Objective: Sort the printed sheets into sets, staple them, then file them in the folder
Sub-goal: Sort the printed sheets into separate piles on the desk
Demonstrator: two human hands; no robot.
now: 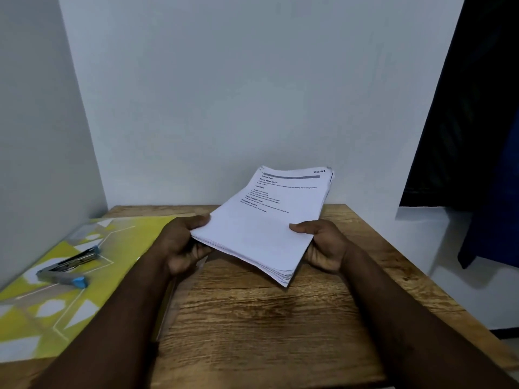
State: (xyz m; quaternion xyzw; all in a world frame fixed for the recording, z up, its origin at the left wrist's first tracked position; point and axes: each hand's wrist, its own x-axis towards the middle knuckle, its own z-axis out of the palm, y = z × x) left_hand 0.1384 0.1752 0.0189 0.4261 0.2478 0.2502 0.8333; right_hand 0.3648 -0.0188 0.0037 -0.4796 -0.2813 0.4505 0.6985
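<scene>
A thick stack of printed sheets (269,220) is held in the air above the wooden table (252,318), tilted up towards the wall. Its top page reads "SECTION 1" at the far corner. My left hand (182,245) grips the stack's near left edge, thumb on top. My right hand (323,245) grips the near right edge, thumb on top as well. A yellow and white patterned folder (84,299) lies shut on the table's left side. A grey and blue stapler (67,268) rests on top of the folder.
White walls close the table in at the back and the left. A dark blue curtain (483,164) hangs at the right. The table's right edge drops to a white surface below.
</scene>
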